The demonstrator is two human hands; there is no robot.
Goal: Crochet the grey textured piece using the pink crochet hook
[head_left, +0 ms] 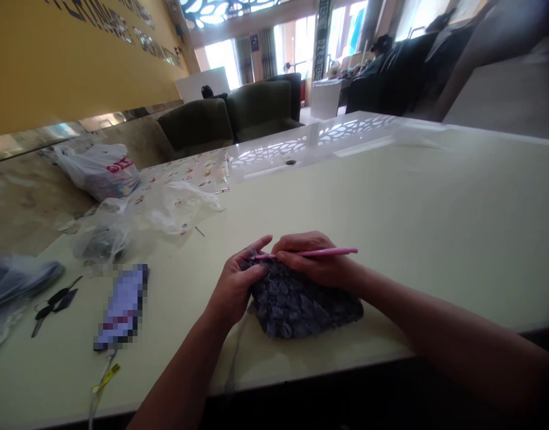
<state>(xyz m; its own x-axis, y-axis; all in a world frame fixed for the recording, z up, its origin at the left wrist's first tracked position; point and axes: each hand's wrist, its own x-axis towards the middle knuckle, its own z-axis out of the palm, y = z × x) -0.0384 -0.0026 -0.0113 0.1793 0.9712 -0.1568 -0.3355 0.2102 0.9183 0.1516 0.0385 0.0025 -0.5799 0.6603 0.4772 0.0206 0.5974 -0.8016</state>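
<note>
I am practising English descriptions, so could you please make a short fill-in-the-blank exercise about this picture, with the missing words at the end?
1. The right hand holds a ____ crochet hook.
2. Above the dark textured piece, the hook points toward the ____ hand.
3. A ____ tag is attached to the white cable.
4. Left of the pixelated object lie some black-handled ____.

Missing words: pink; left; yellow; keys.
</note>
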